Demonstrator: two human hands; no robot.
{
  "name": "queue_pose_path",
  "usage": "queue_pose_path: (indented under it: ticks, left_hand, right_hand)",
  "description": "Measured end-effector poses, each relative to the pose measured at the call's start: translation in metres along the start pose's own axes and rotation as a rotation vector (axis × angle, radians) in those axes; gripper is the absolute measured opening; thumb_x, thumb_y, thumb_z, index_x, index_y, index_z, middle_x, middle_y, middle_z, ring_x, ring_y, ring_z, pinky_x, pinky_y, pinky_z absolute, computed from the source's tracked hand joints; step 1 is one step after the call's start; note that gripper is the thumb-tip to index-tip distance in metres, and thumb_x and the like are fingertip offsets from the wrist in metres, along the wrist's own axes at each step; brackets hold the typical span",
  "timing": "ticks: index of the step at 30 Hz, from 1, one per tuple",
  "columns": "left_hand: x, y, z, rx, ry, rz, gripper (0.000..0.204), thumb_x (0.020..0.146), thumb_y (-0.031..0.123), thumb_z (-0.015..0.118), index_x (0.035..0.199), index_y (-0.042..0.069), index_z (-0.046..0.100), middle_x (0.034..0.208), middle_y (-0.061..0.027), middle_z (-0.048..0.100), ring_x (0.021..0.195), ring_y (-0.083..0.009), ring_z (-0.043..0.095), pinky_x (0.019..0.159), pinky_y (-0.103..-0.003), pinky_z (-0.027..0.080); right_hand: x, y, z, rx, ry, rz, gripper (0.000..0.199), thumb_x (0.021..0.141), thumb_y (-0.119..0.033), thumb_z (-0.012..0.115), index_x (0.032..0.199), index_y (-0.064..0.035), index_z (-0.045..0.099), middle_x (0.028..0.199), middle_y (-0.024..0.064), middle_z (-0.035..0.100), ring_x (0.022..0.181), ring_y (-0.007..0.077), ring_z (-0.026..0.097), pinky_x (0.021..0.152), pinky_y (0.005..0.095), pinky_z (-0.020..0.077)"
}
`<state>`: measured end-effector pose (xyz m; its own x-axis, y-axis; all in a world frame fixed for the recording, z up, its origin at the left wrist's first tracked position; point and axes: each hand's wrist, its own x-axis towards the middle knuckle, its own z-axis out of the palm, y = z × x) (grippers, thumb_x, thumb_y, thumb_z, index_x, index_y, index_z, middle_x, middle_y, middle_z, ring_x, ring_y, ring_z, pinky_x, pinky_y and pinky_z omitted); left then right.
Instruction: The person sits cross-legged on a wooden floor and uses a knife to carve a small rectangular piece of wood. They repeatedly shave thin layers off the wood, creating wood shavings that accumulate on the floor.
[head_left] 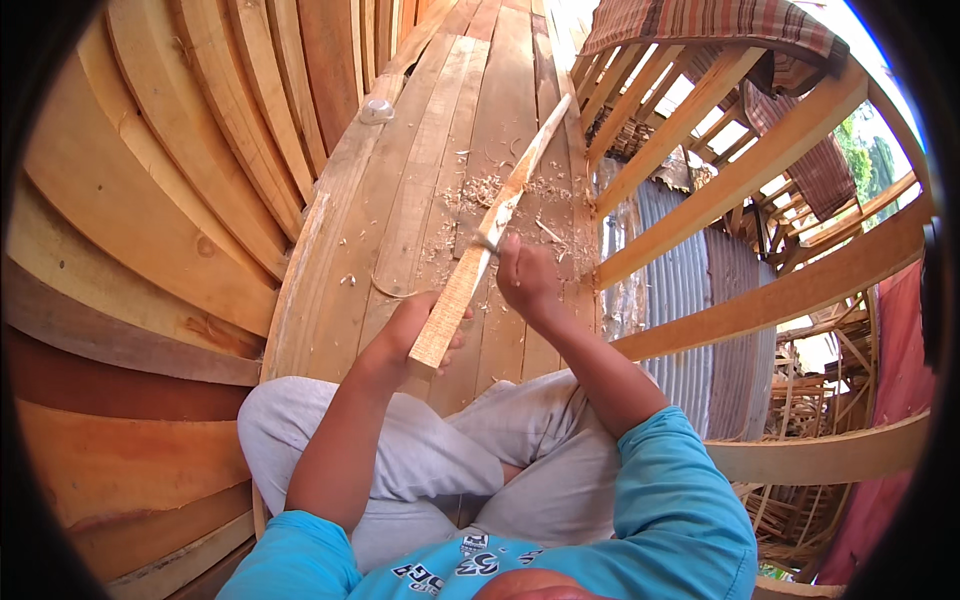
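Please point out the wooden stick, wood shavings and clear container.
Wooden stick point(500, 210): head view, about mid-length.
Wood shavings point(480, 190): head view, pile beside the stick.
Clear container point(377, 112): head view, its middle.

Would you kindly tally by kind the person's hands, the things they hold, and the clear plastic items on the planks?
Bare hands (left hand, right hand): 2
Long, pale wooden strip: 1
Blurred, thin grey tool: 1
Small, clear plastic item: 1
Total: 5

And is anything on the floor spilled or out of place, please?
Untidy: curled pale wood shavings lie scattered over the brown plank floor near the long pale wooden stick. A small clear rounded object, oddly alone, lies farther away at left.
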<state>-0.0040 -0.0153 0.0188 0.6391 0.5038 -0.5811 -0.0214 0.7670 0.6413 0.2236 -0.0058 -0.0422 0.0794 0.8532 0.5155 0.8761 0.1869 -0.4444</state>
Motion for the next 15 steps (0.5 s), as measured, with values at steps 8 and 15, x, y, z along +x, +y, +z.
queue_pose_path:
  ticks: [8,15]
  left_hand:
    - [0.005,-0.006,0.001,0.083,0.006,0.001,0.038,0.105,0.036,0.036,0.111,0.004,0.056,0.064,-0.0058,0.054,0.042,-0.0139,0.053,0.039,-0.03,0.046]
    - [0.002,-0.003,-0.003,0.034,0.033,0.004,0.041,0.104,0.038,0.037,0.113,0.004,0.057,0.065,-0.0059,0.055,0.043,-0.0144,0.052,0.039,-0.029,0.043]
  right_hand:
    - [-0.007,0.011,-0.003,-0.11,-0.07,0.018,0.053,0.099,-0.025,0.038,0.059,0.0,0.062,0.056,0.0241,0.059,0.049,0.0421,0.059,0.051,0.0527,0.0473]
    - [-0.007,-0.001,0.001,0.007,-0.081,0.127,0.05,0.099,-0.025,0.042,0.06,-0.0011,0.063,0.056,0.0236,0.057,0.05,0.0428,0.059,0.053,0.0527,0.0472]
